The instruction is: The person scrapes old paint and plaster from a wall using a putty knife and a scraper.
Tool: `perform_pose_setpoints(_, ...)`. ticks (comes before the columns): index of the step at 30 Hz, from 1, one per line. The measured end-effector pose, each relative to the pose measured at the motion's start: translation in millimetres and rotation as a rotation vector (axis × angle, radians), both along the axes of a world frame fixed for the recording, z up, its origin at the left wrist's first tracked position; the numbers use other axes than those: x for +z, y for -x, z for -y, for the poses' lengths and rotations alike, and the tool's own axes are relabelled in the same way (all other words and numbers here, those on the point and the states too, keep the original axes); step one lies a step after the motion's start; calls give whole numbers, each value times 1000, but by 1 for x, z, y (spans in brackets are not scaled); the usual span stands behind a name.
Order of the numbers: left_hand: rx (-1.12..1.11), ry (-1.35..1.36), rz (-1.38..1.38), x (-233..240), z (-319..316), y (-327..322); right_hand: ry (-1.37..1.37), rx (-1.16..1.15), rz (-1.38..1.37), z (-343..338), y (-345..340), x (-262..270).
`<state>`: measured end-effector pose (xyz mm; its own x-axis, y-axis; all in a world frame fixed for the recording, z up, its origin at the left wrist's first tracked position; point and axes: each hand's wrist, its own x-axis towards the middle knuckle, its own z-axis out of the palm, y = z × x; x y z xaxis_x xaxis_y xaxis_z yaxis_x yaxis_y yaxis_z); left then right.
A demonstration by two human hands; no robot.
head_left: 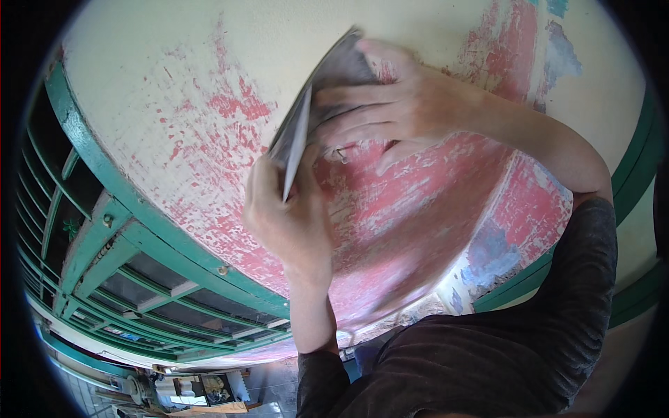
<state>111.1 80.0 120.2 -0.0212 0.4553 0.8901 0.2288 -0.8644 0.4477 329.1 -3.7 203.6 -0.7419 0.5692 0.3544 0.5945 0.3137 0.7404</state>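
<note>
A dark grey sheet of sandpaper [342, 65] lies partly against the wall [387, 209], with one edge folded so that a paler side shows. My left hand [287, 214] pinches the lower end of the sheet between thumb and fingers. Spread flat, my right hand [397, 109] lies over the sheet, its fingers pointing left and its thumb apart below. Both hands are slightly blurred. Cream paint on the wall is worn through to red in broad scratched patches around the hands. A small metal hook or nail [341, 153] sticks out just below my right fingers.
At the left runs a green window frame [157, 204] with bars and glass panes. Another green frame [522, 282] edges the wall at the right. Bluish bare patches [491, 256] mark the wall's right part. Low at the left, a cluttered stand [198, 392] is on the tiled floor.
</note>
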Motion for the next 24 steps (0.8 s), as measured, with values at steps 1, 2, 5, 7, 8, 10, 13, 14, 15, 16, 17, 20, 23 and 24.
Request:
perform_pose_setpoints(1, -12, -5, -11, -3, -5, 2, 7, -5, 88, -7, 9, -1)
perform_pose_setpoints(2, -61, -28, 94, -5, -10, 4, 16, -13, 175, -13, 15, -1)
perform_pose_setpoints(5, -105, 19, 192, -2, -5, 9, -19, 55, 189, -24, 18, 4)
perform_pose_setpoints(7, 42, -47, 80, -3, -2, 4, 36, 82, 150, -12, 8, 1)
perform_pose_setpoints(8, 20, -146, 47, 3, 1, -7, -9, 35, 118, 1, -5, 2)
perform_pose_setpoints(10, 55, -121, 49, 9, 8, -16, -60, -27, 34, 14, -6, 3)
perform_pose_setpoints(13, 29, -66, -11, 7, 5, -12, -30, -71, 88, 16, -5, 7)
perform_pose_setpoints(14, 5, -16, -42, 6, 0, -10, -30, -80, 80, 10, -5, 6)
perform_pose_setpoints(15, -10, -18, -44, 7, -4, -13, 18, 21, 74, 2, -7, 9)
perform_pose_setpoints(16, -24, -61, 33, 8, -6, -5, 69, 133, 64, -6, 2, 10)
perform_pose_setpoints(17, -40, -104, 110, 10, -8, 2, 72, 126, 57, -12, 10, 13)
perform_pose_setpoints(20, 40, 72, 151, 13, -7, 18, 113, 221, 111, -28, 25, 28)
perform_pose_setpoints(23, -6, 76, 171, 16, -2, 9, 44, 156, 86, -16, 20, 21)
perform_pose_setpoints(24, -52, 28, 168, 17, -1, 2, 47, 155, 88, -7, 11, 16)
